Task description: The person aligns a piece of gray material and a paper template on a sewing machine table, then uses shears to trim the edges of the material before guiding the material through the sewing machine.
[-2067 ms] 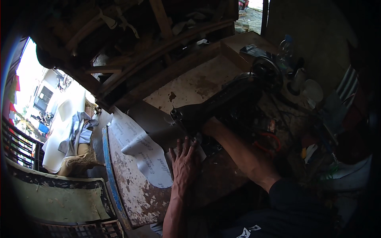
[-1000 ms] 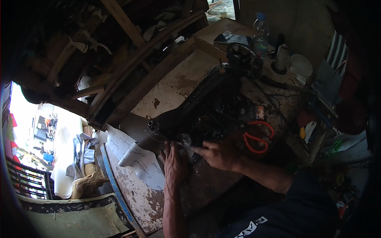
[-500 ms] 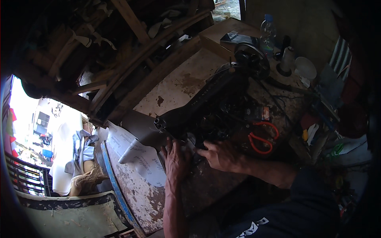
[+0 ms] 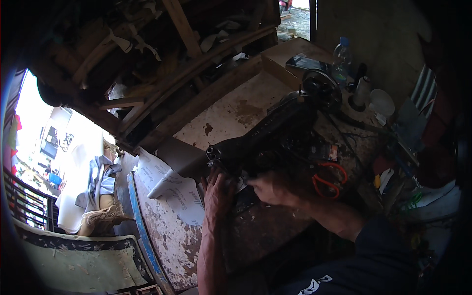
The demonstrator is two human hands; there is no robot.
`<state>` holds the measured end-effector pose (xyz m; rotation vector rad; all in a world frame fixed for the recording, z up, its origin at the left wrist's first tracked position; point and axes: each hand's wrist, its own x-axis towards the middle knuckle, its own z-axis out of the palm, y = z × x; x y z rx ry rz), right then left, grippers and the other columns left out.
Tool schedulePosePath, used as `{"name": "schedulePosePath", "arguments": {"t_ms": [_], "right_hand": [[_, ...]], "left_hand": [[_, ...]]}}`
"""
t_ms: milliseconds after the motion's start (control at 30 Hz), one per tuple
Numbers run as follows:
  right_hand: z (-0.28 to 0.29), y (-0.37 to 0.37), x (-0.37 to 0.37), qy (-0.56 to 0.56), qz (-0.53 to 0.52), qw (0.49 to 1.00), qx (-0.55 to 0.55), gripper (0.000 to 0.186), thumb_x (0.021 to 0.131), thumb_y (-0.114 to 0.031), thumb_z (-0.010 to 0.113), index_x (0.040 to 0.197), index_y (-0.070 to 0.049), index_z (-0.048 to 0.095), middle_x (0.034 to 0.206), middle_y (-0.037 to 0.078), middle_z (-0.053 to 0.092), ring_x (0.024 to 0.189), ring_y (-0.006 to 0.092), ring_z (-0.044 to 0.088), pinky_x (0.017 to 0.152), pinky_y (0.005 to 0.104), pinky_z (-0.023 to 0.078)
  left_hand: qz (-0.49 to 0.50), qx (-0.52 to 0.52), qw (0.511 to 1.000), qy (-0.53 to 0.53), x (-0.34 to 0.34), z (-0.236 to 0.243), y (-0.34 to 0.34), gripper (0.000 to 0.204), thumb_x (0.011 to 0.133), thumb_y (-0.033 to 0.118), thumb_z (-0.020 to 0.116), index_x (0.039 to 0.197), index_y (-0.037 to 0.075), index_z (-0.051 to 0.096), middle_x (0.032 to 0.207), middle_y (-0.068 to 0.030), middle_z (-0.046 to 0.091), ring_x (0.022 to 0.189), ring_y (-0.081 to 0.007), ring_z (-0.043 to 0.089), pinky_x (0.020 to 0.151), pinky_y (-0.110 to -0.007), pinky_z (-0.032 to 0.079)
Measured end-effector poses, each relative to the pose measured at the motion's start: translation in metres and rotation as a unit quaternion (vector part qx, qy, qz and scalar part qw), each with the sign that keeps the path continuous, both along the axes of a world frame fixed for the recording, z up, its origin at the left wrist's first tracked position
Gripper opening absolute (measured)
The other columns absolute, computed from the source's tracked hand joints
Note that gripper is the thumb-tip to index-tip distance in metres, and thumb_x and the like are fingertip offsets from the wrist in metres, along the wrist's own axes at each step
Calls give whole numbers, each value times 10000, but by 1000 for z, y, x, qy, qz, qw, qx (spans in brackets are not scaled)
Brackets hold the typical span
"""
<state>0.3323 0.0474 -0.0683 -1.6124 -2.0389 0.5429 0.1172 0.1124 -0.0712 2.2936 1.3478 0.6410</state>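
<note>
A black sewing machine (image 4: 265,129) stands slantwise on the worn table, its head toward the left. My left hand (image 4: 218,192) lies with fingers stretched forward beneath the machine's head, beside the needle area. A white printed sheet (image 4: 178,194) extends left from that hand, one part curled over. My right hand (image 4: 272,189) is closed at the right of the needle area, fingers bent, thumb side toward the left hand. A small pale piece (image 4: 241,184) shows between the hands; its kind is unclear. Shadow hides what the right fingertips hold.
Orange-handled scissors (image 4: 330,180) lie right of the machine, near a small box (image 4: 324,152). Beyond the handwheel (image 4: 322,88) stand a clear bottle (image 4: 341,61) and a thread cone (image 4: 362,92). A wooden frame (image 4: 189,81) rises at the back left. Fabric (image 4: 101,179) is piled beyond the table's left edge.
The view has shifted, so the table and machine sit slightly lower and further right. Both hands remain by the needle area; the right hand has turned slightly and is blurred.
</note>
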Motion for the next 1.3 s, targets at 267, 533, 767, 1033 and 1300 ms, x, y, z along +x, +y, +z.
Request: {"name": "schedulePosePath", "arguments": {"t_ms": [267, 533, 767, 1033, 1300], "right_hand": [[-17, 120, 6, -39, 95, 991, -81, 263, 1010, -261, 653, 1216, -112, 723, 999, 101, 766, 870, 238, 733, 822, 376, 567], [-23, 128, -12, 328, 103, 939, -18, 206, 1022, -145, 641, 1199, -56, 695, 1061, 73, 734, 948, 160, 685, 816, 330, 563], [40, 98, -9, 190, 88, 978, -15, 369, 1027, -177, 682, 1373, -49, 661, 1301, 82, 715, 1152, 150, 667, 984, 313, 554], [75, 90, -12, 209, 107, 970, -60, 353, 1048, -172, 639, 1382, -59, 650, 1291, 77, 716, 1107, 133, 673, 945, 309, 567], [7, 112, -4, 224, 116, 967, 48, 398, 1019, -185, 668, 1402, -84, 636, 1309, 101, 708, 1200, 179, 657, 1023, 349, 532]], "left_hand": [[-32, 85, 991, -101, -4, 1, -4, 162, 839, 128, 776, 984, 58, 790, 1240, -127, 727, 1270, -335, 617, 1156, -538, 405], [-12, 81, 992, -100, -3, 4, 3, 209, 860, 157, 763, 1037, 57, 814, 1148, -109, 764, 1212, -311, 660, 1155, -519, 418], [-22, 64, 995, -75, -8, 1, -4, 218, 888, 188, 761, 1074, 91, 822, 1217, -83, 762, 1250, -309, 645, 1211, -579, 350], [-31, 65, 994, -79, -7, 11, -14, 198, 906, 191, 767, 1073, 102, 827, 1221, -78, 758, 1273, -307, 628, 1224, -584, 328], [-17, 55, 994, -95, -1, 12, -15, 191, 901, 176, 765, 1064, 97, 827, 1232, -92, 751, 1281, -303, 631, 1237, -567, 325]]}}
